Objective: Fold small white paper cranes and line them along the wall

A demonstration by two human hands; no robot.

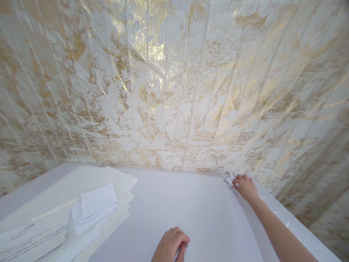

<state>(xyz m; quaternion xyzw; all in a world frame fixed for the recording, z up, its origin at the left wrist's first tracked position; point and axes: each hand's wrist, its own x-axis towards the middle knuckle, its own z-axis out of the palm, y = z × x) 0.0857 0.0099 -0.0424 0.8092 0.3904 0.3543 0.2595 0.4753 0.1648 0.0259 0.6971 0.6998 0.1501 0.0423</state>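
My right hand (246, 187) reaches to the far right corner of the white tabletop (174, 196). Its fingers are closed on a crumpled greyish-white scrap (229, 179) that looks like paper and lies at the table edge. Near the bottom middle of the view, my left hand (171, 244) is held over the table with curled fingers, the thumb close to the index finger. Whatever may be inside that curl is hidden from the camera.
Fanned cream sheets (120, 178) cover the left side of the table. A small stack of folded white paper (98, 201) rests on them, beside sheets with dark printed lines (40, 236). Behind the table hangs a shiny white-and-gold patterned curtain (163, 91).
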